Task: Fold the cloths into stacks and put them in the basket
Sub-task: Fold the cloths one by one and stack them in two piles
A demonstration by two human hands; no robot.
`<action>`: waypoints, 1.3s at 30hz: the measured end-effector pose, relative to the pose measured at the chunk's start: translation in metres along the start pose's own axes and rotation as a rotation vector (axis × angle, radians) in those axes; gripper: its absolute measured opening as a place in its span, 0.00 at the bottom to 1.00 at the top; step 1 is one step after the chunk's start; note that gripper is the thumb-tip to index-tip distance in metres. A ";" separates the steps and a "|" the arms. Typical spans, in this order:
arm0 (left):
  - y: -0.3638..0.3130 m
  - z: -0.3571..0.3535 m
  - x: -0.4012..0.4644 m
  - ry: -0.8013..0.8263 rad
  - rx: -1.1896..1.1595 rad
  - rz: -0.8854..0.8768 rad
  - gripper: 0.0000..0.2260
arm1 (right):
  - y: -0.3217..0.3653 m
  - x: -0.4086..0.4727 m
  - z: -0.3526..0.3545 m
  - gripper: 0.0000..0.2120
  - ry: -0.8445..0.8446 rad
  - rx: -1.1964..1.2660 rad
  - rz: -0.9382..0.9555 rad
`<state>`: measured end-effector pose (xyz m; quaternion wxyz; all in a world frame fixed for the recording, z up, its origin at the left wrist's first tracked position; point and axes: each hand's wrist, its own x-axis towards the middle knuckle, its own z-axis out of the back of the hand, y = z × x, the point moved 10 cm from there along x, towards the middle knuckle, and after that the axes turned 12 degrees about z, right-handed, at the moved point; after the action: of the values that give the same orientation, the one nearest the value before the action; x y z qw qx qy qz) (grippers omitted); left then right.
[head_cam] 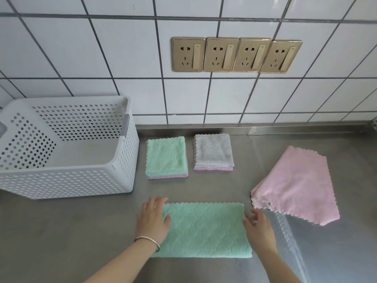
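Observation:
A green cloth, folded into a wide rectangle, lies on the steel counter close to me. My left hand rests flat on its left edge with the fingers straight. My right hand is at the cloth's right edge, fingers touching it. Behind it sit two folded stacks: one with a green cloth on top and one with a grey cloth on top, each with pink beneath. A pink cloth lies loosely folded at the right. The white perforated basket stands at the left and holds nothing.
The steel counter runs up to a white tiled wall carrying a row of gold sockets. A silver bangle circles my left wrist.

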<state>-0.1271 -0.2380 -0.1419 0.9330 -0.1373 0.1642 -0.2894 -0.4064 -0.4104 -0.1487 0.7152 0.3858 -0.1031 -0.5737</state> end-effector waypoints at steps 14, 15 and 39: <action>-0.048 -0.076 -0.052 0.434 0.464 -0.311 0.43 | -0.037 -0.050 -0.021 0.19 0.162 -0.137 -0.223; -0.048 -0.076 -0.052 0.430 0.469 -0.309 0.43 | -0.038 -0.052 -0.023 0.16 0.187 -0.162 -0.229; -0.069 -0.008 -0.033 0.440 -0.561 0.235 0.14 | 0.141 -0.107 -0.059 0.12 -0.271 -0.243 0.824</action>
<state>-0.1903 -0.2744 -0.1175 0.8284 -0.3022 0.4483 -0.1466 -0.3021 -0.2820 -0.0627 0.9041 0.1472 -0.2728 -0.2943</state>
